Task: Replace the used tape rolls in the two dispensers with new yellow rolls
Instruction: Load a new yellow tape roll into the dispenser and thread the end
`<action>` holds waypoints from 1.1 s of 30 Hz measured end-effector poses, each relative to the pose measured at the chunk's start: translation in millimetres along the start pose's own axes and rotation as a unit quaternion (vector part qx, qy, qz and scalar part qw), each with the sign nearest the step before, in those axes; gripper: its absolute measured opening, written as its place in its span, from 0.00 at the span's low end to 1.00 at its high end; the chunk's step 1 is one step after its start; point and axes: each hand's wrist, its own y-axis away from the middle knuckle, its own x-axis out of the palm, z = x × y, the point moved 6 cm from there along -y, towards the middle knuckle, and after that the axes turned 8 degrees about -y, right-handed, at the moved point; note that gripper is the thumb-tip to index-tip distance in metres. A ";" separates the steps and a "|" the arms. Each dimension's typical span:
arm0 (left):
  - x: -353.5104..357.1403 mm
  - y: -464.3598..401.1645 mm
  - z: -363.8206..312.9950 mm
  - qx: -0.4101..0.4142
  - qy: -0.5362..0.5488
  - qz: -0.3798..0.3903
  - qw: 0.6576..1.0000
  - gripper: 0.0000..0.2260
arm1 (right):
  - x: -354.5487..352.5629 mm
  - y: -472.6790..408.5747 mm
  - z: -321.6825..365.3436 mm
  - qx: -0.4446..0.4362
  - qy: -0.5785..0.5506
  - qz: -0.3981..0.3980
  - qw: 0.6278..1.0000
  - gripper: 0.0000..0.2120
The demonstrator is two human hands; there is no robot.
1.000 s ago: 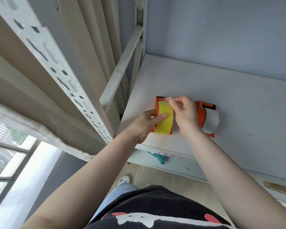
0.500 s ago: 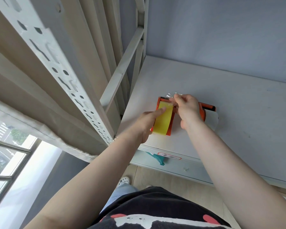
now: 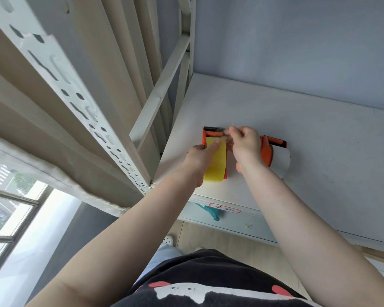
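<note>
Within a second, the right hand (image 3: pixel 245 144) had climbed from the yellow roll (image 3: pixel 215 161) toward the cutter teeth at the dispenser's (image 3: pixel 211 135) 12 o'clock end, drawing the tape's free end with it, while the left forefinger slid up the roll's face. The right hand's fingertips were pinching that nearly clear tape end just beside the serrated blade, apparently to thread it over the roller. The left hand (image 3: pixel 198 159) steadied the orange dispenser from 9 o'clock, forefinger laid straight along the yellow roll and the other fingers seemingly wrapped round the frame, likely to stop the roll turning as tape was pulled. The dispenser lay on the white shelf (image 3: pixel 319 134), near its front left corner. At 3 o'clock, partly hidden behind the right hand, the second dispenser (image 3: pixel 267 151) carried a white roll (image 3: pixel 280 162), so by appearances its swap remained undone.
</note>
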 end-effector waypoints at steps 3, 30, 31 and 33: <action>-1.1 1.5 1.9 -0.006 0.010 0.003 1.000 0.14 | -0.2 0.4 -4.0 0.018 -0.022 -0.018 0.999 0.10; 0.4 3.4 -4.1 -0.061 -0.034 -0.031 0.997 0.42 | 3.8 10.2 9.0 0.116 -0.138 0.058 0.982 0.20; -0.1 3.1 -4.5 -0.061 -0.034 -0.039 0.997 0.42 | 4.6 10.1 9.6 0.109 -0.129 0.066 0.983 0.18; -0.5 1.0 -2.3 -0.062 -0.032 -0.045 0.997 0.41 | 6.3 9.9 9.9 0.079 -0.107 0.078 0.988 0.08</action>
